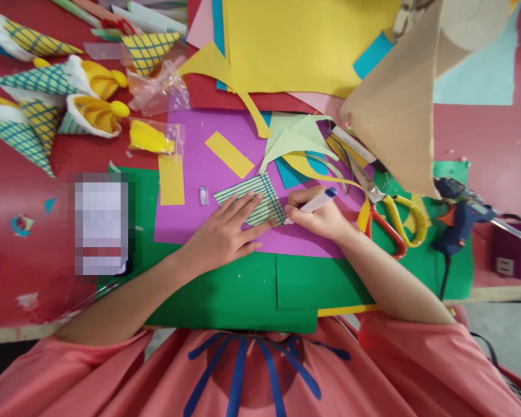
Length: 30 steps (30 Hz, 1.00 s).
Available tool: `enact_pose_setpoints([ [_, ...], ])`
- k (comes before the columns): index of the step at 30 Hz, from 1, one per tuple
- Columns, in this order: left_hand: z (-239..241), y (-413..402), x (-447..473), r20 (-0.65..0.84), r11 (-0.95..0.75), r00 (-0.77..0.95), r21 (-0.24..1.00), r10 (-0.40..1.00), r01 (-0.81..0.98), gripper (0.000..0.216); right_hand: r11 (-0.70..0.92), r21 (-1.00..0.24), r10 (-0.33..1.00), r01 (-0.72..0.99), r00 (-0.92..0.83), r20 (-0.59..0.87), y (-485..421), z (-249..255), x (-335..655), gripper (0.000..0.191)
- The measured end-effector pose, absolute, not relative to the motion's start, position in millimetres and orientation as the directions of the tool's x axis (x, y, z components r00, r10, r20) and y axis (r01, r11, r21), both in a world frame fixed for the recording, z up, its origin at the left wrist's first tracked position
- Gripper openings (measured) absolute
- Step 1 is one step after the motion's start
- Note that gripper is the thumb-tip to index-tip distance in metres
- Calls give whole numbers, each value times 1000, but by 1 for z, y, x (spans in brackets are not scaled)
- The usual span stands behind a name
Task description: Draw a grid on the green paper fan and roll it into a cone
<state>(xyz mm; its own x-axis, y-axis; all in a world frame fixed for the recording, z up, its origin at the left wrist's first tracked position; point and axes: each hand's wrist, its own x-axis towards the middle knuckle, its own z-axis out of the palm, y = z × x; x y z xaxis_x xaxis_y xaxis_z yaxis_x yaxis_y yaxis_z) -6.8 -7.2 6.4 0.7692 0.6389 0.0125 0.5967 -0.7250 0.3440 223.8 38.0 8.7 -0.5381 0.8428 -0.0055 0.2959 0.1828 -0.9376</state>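
Observation:
My left hand [234, 229] lies flat with its fingers apart, pressing on a pale green foam piece [254, 197] marked with dark blue lines. The lines run lengthwise, with crossing lines at the piece's right end. In my right hand [315, 217] is a white marker pen [316, 200] with a blue end, and its tip meets the right edge of the piece. My fingers partly cover the tip. Beneath lies a purple sheet [186, 223]. A small clear cap [204, 196] rests left of the green piece, near a yellow strip [230, 154].
Scissors [395, 226], a blue glue gun [460, 217] and a large tan cone [399, 110] stand to the right. Finished patterned cones [39, 81] lie at the upper left, above a blurred-out phone-like object [101, 226]. Yellow sheets [308, 46] are at the back.

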Motion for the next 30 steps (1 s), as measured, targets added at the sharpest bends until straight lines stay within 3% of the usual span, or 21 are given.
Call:
enact_pose_setpoints([
  [4, 7, -7, -7, 9, -723, 767, 343, 641, 600, 54, 113, -963, 864, 246, -503, -27, 38, 8, 224, 28],
  [8, 7, -7, -7, 12, -716, 764, 360, 645, 599, 53, 28, -984, 940, 179, -340, -35, 39, 8, 224, 29],
  [12, 7, -7, -8, 45, -780, 819, 340, 572, 526, 52, 16, -985, 967, 171, -254, -28, 39, 9, 224, 28],
  [16, 6, -8, -8, 67, -816, 842, 297, 535, 495, 51, 3, -982, 973, 187, -227, -40, 39, 7, 224, 28],
  [21, 7, -6, -7, 45, -843, 885, 329, 464, 425, 47, 29, -978, 971, 207, -238, -22, 38, 4, 223, 26],
  [30, 8, -6, -7, 24, -830, 880, 346, 473, 437, 47, 32, -966, 967, 255, -253, -34, 37, 5, 222, 28],
])
